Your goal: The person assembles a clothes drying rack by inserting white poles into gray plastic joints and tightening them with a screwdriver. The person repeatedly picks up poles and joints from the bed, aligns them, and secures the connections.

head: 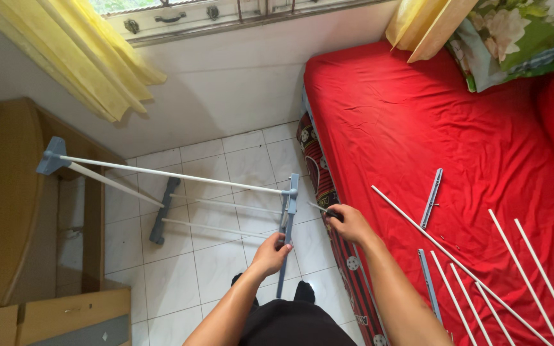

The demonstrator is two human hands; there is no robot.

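Observation:
A partly built rack of white rods and grey plastic bars stands over the tiled floor. My left hand grips its near grey upright bar. Just to the right, my right hand holds a screwdriver with a dark handle, its thin tip pointing at that bar. Loose white rods and two grey bars lie on the red bed to my right.
A wooden desk and drawer fronts stand at the left. Yellow curtains hang under the window. A flowered pillow rests at the bed's head. White floor tiles lie below, with my feet near the rack.

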